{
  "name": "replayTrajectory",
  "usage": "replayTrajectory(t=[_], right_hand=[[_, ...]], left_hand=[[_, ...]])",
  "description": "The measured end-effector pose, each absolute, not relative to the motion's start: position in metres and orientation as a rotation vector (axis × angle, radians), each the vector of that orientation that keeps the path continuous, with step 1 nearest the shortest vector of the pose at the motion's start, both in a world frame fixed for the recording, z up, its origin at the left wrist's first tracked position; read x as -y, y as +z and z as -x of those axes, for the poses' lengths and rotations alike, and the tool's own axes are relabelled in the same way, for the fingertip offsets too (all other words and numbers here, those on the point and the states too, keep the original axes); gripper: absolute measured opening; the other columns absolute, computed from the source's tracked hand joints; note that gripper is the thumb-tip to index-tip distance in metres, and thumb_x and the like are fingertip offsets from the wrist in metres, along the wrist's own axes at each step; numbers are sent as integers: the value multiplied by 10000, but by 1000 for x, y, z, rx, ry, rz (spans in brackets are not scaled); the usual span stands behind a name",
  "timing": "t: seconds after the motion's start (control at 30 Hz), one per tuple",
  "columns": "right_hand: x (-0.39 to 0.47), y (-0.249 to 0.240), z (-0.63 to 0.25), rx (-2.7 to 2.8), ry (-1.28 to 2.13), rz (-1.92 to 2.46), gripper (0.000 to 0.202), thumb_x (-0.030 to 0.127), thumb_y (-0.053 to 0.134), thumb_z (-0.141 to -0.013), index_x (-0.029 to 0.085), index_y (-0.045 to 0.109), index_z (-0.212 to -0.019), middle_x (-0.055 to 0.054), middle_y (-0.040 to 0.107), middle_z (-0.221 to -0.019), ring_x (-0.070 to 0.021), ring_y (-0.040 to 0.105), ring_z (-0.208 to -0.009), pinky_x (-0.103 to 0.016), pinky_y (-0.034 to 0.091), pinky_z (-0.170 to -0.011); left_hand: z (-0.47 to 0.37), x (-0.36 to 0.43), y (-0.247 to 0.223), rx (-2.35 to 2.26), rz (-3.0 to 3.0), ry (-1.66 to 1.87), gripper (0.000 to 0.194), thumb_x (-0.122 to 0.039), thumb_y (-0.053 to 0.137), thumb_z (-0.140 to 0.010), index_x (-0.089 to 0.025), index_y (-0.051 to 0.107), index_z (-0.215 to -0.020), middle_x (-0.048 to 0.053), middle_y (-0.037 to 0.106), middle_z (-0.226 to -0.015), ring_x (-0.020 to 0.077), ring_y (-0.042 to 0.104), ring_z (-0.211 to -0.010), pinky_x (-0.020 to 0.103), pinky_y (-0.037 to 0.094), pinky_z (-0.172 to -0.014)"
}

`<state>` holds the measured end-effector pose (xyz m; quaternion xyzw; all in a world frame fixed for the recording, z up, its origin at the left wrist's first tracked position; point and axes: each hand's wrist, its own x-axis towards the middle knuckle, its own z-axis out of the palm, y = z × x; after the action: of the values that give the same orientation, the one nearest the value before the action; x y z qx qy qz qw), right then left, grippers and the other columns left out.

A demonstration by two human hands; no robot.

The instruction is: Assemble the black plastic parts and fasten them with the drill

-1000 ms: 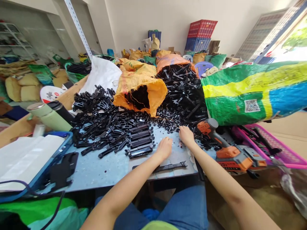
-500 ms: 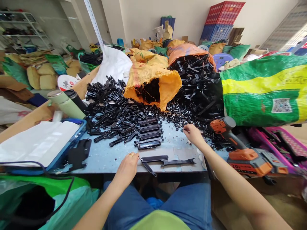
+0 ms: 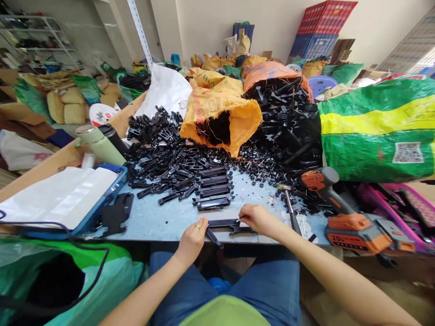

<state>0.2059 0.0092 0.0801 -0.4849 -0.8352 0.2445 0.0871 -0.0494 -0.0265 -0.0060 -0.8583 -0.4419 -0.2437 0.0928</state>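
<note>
My left hand (image 3: 192, 238) pinches the left end of a long black bar (image 3: 222, 223) at the table's front edge. A second black arm (image 3: 214, 237) angles down from that end. At the bar's right end my right hand (image 3: 257, 218) is closed on a small pin with a pale shaft. A black wrench-shaped piece (image 3: 238, 230) lies just under my right fingers, partly hidden by them. Behind the hands, several finished-looking black tools (image 3: 215, 192) lie stacked in a column. A heap of small pins (image 3: 260, 167) spreads beyond my right hand.
A hammer (image 3: 290, 208) and an orange cordless drill (image 3: 353, 226) lie to the right. Behind are a yellow sack (image 3: 217, 97), a green sack (image 3: 370, 158) and piled black parts (image 3: 163, 154). At left sit a blue tray (image 3: 120, 181) and a green bottle (image 3: 98, 145).
My right hand has moved from the pin heap down and left to the bar's right end. The hammer now shows at the right. My left hand still holds the bar's left end.
</note>
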Motion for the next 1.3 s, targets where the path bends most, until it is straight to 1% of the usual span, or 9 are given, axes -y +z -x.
replayTrajectory(t=[0.13,0.23,0.37,0.47,0.7,0.9,1.0,1.17,1.3], right_hand=[[-13,90,-198,2741,549,1462,128,116,509,-811,148,631,-787,-68,638,-831,-164,593,-775,-229,392,-685],[-16,96,-193,2880,461,1477,144,106,495,-813,140,632,-786,-86,641,-837,-177,602,-786,-231,385,-673],[-19,102,-186,3048,380,1339,171,40,493,-770,129,634,-809,-95,645,-831,-180,612,-771,-230,382,-657],[-23,103,-183,3110,371,1216,199,5,495,-740,122,633,-822,-96,648,-833,-178,615,-777,-226,381,-656],[-30,97,-195,2981,449,1362,113,125,522,-806,142,630,-833,-76,659,-840,-190,619,-800,-233,394,-669],[-27,101,-186,3153,360,1109,183,33,468,-784,121,617,-840,-91,641,-825,-183,611,-775,-238,399,-664],[-28,104,-185,3148,347,1145,209,12,455,-779,112,619,-863,-99,638,-835,-176,609,-777,-234,401,-673],[-31,107,-190,3125,459,1183,138,82,495,-805,128,624,-824,-84,642,-831,-176,611,-777,-233,403,-671],[-27,96,-190,3031,417,1332,135,80,505,-805,125,606,-883,-94,640,-841,-186,614,-778,-240,410,-660]], left_hand=[[54,26,-11,1230,2583,-695,375,-6,367,-849,-85,500,-1190,150,639,-1050,223,596,-975,364,484,-784],[48,31,-3,1325,2500,-717,314,-91,431,-864,-126,536,-1158,128,637,-1082,263,566,-1037,442,434,-847],[32,34,2,1261,2525,-821,303,-169,474,-867,-121,534,-1160,124,629,-1112,273,537,-1085,500,359,-941],[22,31,2,1099,2686,-788,332,-174,460,-868,-96,515,-1187,132,610,-1147,276,502,-1134,503,344,-975],[18,22,8,961,2894,-666,358,-220,444,-870,-74,520,-1188,162,568,-1199,276,497,-1139,480,377,-984],[19,20,7,944,2917,-660,365,-223,442,-866,-73,517,-1191,178,568,-1186,282,503,-1127,483,412,-956],[20,19,8,932,2931,-670,365,-219,447,-861,-73,516,-1189,179,562,-1193,284,503,-1124,480,422,-948],[22,19,8,935,2952,-705,371,-223,447,-857,-94,512,-1199,175,558,-1195,282,508,-1113,474,440,-926],[22,18,8,939,2957,-729,376,-218,451,-851,-92,512,-1200,177,558,-1191,283,507,-1111,465,438,-924]])
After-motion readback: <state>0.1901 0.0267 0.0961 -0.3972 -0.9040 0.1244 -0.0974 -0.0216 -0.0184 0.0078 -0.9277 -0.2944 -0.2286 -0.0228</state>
